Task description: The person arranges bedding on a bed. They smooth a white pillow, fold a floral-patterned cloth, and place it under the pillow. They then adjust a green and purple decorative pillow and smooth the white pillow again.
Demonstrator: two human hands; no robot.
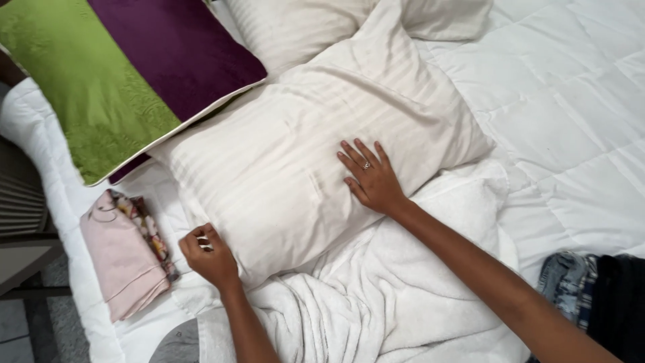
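Observation:
A large cream striped pillow (295, 148) lies across the white bed. My right hand (371, 177) rests flat on its lower right part, fingers spread, a ring on one finger. My left hand (209, 254) is curled at the pillow's lower left corner, fingers pinching the edge of the pillowcase. A rumpled white fluffy towel (376, 296) lies under my forearms, just below the pillow.
A green and purple cushion (114, 74) leans at the upper left. Folded pink and floral cloth (127, 252) sits by the bed's left edge. Another cream pillow (302, 27) lies behind. White quilt (571, 121) spreads right; denim and dark clothing (591, 289) lie at the lower right.

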